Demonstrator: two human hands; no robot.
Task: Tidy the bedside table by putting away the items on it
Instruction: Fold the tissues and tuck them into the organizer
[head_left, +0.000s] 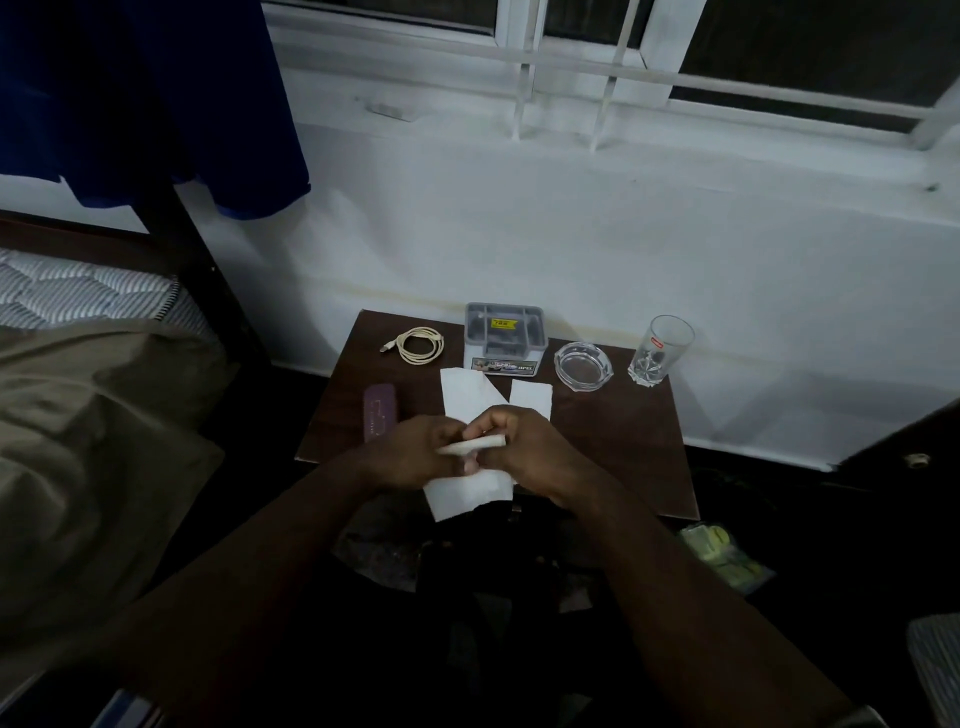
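Over the front of the dark wooden bedside table (613, 457), my left hand (415, 454) and my right hand (524, 447) meet and both grip a folded white paper (475, 444). A loose part of white paper (462, 493) hangs below the hands. More white paper (465, 387) lies flat behind them, with another white piece (531, 396) to its right. On the table also lie a purple case (381, 410), a coiled cream cable (415, 343), a grey organiser tray (505, 327), a small card (503, 366), a glass ashtray (583, 365) and a drinking glass (660, 351).
A bed with a striped mattress (78, 291) and olive cover (78, 441) stands to the left. A blue cloth (156, 93) hangs above it. A white wall and barred window (597, 78) lie behind the table. A yellowish packet (722, 556) lies on the dark floor at right.
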